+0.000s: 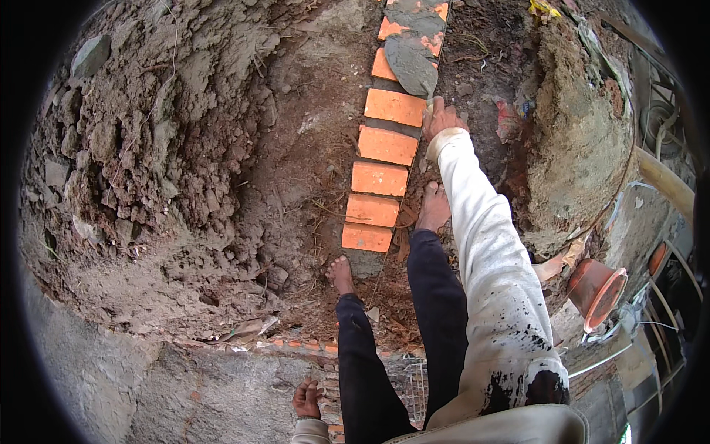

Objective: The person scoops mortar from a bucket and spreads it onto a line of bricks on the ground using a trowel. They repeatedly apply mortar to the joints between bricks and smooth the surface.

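My right hand [442, 117] is closed round the handle of a trowel [411, 68], arm stretched forward. Wet grey mortar coats the trowel's blade, which lies over the far part of a row of bricks. Just left of that hand sits a bare orange brick [394, 108]. Nearer bricks, such as this one [379, 178], lie crosswise with dark gaps between them. Beyond the blade, grey mortar [414, 16] partly covers the brick tops. My left hand [307, 398] hangs low beside my left leg, empty, its fingers loosely bent and slightly apart.
My bare feet stand either side of the row's near end. Rough heaped soil [148, 148] rises at left, and an earth bank [584, 140] at right. A reddish bucket-like container [597, 292] lies tilted at right. Behind me is a grey wall surface [214, 388].
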`<state>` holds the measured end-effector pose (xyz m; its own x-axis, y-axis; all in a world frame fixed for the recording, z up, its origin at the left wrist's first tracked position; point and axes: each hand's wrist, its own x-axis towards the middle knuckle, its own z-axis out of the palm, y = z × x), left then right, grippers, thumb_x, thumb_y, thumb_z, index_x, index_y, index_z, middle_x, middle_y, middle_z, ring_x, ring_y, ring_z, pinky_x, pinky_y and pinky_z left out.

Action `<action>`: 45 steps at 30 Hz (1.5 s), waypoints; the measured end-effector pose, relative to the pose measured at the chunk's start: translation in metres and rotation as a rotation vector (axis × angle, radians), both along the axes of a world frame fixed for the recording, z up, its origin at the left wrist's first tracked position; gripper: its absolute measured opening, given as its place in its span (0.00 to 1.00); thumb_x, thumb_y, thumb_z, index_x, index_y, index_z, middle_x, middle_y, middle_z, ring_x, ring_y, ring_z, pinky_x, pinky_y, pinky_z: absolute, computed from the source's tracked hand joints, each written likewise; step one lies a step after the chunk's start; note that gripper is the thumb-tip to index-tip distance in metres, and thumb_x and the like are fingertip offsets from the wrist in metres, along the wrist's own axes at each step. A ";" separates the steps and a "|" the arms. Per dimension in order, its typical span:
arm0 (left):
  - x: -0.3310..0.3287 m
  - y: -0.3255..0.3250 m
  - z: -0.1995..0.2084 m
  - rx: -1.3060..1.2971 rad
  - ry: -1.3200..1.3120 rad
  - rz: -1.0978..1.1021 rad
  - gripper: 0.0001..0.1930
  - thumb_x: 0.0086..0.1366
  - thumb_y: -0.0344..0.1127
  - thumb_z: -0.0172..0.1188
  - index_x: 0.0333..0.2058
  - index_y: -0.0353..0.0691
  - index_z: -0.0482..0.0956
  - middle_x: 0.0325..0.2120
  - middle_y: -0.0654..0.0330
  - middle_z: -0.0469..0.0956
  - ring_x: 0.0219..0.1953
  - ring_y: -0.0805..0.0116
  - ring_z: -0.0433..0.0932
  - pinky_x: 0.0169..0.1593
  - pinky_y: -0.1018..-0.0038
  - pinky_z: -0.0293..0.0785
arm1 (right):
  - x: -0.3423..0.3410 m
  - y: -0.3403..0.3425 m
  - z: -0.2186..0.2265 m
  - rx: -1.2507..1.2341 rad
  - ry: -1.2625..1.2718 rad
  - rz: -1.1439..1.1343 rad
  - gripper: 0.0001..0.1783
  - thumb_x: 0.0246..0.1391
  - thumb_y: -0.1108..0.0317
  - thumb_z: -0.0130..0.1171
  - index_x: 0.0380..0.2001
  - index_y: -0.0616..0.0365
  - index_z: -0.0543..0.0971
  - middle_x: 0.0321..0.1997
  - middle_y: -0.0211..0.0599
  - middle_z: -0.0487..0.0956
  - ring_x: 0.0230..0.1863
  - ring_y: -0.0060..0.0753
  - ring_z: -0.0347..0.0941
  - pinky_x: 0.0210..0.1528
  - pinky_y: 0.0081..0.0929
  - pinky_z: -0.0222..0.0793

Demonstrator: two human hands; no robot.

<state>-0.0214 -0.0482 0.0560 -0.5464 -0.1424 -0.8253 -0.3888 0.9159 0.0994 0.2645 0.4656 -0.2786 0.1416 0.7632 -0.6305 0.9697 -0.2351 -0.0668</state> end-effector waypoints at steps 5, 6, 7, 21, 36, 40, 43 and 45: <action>-0.017 0.001 -0.002 -0.015 0.001 -0.057 0.19 0.59 0.39 0.59 0.45 0.34 0.72 0.34 0.57 0.78 0.28 0.71 0.77 0.31 0.77 0.72 | 0.023 0.007 -0.016 0.017 0.038 -0.204 0.19 0.57 0.55 0.44 0.46 0.56 0.63 0.42 0.61 0.74 0.44 0.61 0.72 0.48 0.50 0.66; -0.018 0.002 -0.001 -0.021 -0.001 -0.068 0.19 0.59 0.39 0.59 0.45 0.34 0.72 0.34 0.57 0.78 0.28 0.71 0.77 0.31 0.77 0.72 | 0.024 -0.001 -0.021 0.026 0.059 -0.241 0.20 0.56 0.55 0.45 0.46 0.56 0.63 0.42 0.61 0.74 0.44 0.61 0.72 0.48 0.49 0.66; -0.019 0.005 -0.004 -0.018 0.001 -0.069 0.19 0.59 0.39 0.59 0.45 0.34 0.72 0.34 0.57 0.78 0.28 0.71 0.77 0.31 0.77 0.72 | 0.027 -0.006 -0.026 0.046 0.079 -0.280 0.20 0.56 0.55 0.45 0.46 0.57 0.63 0.42 0.61 0.74 0.44 0.61 0.72 0.48 0.49 0.66; -0.016 0.013 -0.019 -0.045 -0.013 -0.097 0.19 0.58 0.39 0.59 0.45 0.34 0.73 0.35 0.56 0.78 0.29 0.70 0.78 0.31 0.76 0.72 | -0.021 0.002 -0.125 0.278 0.421 -0.341 0.18 0.56 0.58 0.47 0.40 0.63 0.69 0.28 0.52 0.74 0.30 0.49 0.73 0.32 0.40 0.68; -0.011 0.007 -0.011 -0.001 -0.015 -0.071 0.19 0.59 0.38 0.59 0.46 0.34 0.72 0.36 0.55 0.78 0.30 0.70 0.78 0.31 0.76 0.73 | -0.049 0.022 -0.034 -0.050 0.315 -0.242 0.22 0.57 0.54 0.43 0.46 0.61 0.64 0.43 0.64 0.74 0.45 0.65 0.70 0.50 0.50 0.63; -0.009 0.025 -0.007 0.025 -0.026 -0.098 0.18 0.59 0.38 0.58 0.45 0.35 0.72 0.35 0.56 0.78 0.29 0.70 0.77 0.32 0.76 0.73 | -0.028 0.011 -0.020 -0.088 0.246 -0.191 0.22 0.57 0.54 0.42 0.45 0.62 0.63 0.42 0.65 0.74 0.45 0.63 0.71 0.50 0.49 0.65; -0.017 0.023 -0.004 0.008 0.012 -0.099 0.18 0.59 0.38 0.58 0.45 0.34 0.72 0.35 0.56 0.78 0.29 0.70 0.77 0.32 0.77 0.73 | -0.034 -0.002 -0.012 -0.083 0.258 -0.347 0.22 0.57 0.55 0.42 0.46 0.63 0.64 0.42 0.66 0.73 0.46 0.63 0.71 0.50 0.48 0.65; -0.017 0.020 -0.007 0.017 0.012 -0.085 0.18 0.59 0.38 0.58 0.45 0.34 0.72 0.35 0.56 0.78 0.29 0.70 0.77 0.32 0.77 0.73 | -0.034 0.003 -0.007 -0.045 0.297 -0.376 0.23 0.57 0.55 0.43 0.47 0.63 0.65 0.43 0.67 0.72 0.46 0.64 0.70 0.51 0.48 0.64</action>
<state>-0.0383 -0.0284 0.0492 -0.5655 -0.0813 -0.8207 -0.3084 0.9438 0.1190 0.2304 0.4686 -0.2860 0.2110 0.6645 -0.7169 0.7576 -0.5746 -0.3096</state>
